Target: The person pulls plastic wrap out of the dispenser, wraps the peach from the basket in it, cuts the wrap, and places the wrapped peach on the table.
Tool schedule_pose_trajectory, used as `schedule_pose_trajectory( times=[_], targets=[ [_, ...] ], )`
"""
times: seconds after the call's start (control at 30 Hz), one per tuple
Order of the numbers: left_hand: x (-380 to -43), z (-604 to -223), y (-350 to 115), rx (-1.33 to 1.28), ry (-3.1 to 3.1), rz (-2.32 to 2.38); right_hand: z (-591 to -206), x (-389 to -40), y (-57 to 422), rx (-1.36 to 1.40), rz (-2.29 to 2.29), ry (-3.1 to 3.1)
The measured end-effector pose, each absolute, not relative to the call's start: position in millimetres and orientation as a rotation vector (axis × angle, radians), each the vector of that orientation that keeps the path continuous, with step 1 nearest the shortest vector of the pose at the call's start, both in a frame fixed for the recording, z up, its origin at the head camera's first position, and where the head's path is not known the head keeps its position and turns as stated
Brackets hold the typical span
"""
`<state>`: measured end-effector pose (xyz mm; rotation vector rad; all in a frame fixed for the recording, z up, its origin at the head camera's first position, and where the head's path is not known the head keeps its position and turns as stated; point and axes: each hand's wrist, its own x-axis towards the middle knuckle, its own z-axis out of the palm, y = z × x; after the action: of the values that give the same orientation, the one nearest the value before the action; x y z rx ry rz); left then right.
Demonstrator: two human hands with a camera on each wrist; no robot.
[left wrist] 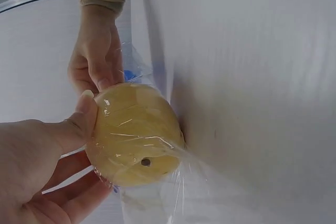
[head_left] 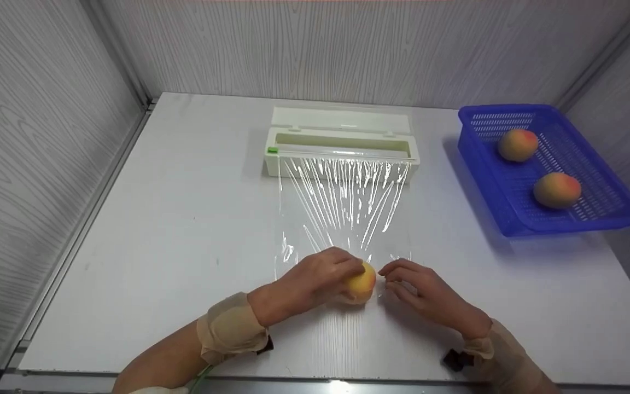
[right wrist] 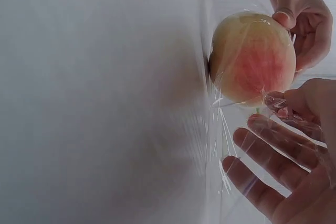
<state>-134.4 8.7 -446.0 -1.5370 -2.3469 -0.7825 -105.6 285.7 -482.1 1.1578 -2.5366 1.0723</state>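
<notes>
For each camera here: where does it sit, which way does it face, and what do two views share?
Head: on the head, facing forward and down at the table, film dispenser, clear film, peach, blue basket; left hand, right hand and forearms show.
Left wrist: on that wrist, facing the peach; left hand near, right hand beyond.
Right wrist: on that wrist, facing the peach and clear film; right hand near, left hand beyond.
Shared: both wrist views show the peach, clear film and both hands.
</notes>
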Motion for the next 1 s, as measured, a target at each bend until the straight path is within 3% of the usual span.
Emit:
schedule_pose_trajectory(
  times=[0.33, 1.0],
  targets=[
    [-151, -440, 9, -1.569, -2.371, -0.921, -479, -115, 285, 1.168, 1.046, -2.492],
    [-180, -432, 14, -1.578, -2.622, -1.172, -469, -109, 284, 0.907, 0.75, -2.486]
  ],
)
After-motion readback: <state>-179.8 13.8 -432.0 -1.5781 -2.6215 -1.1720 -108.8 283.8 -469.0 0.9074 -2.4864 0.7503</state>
